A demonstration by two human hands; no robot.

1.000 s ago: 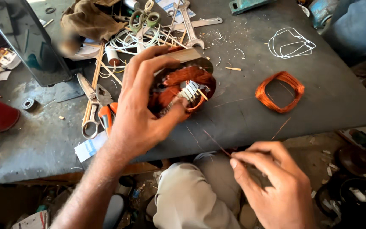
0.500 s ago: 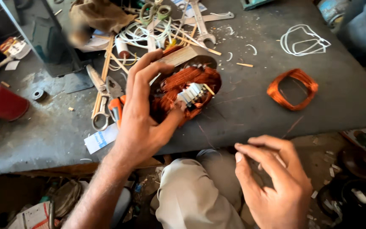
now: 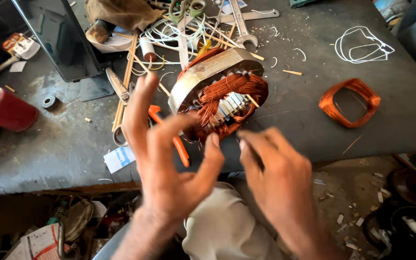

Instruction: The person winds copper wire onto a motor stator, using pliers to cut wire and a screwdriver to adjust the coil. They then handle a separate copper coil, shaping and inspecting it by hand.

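Two hands hover just before the stator tilted on the bench — left hand with fingers spread wide, holding nothing; right hand blurred, its grip untellable — copper coil well apart.

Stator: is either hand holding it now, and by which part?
Neither grips the stator. The left hand is open just in front of it; the right hand is blurred, so a fine wire cannot be ruled out.
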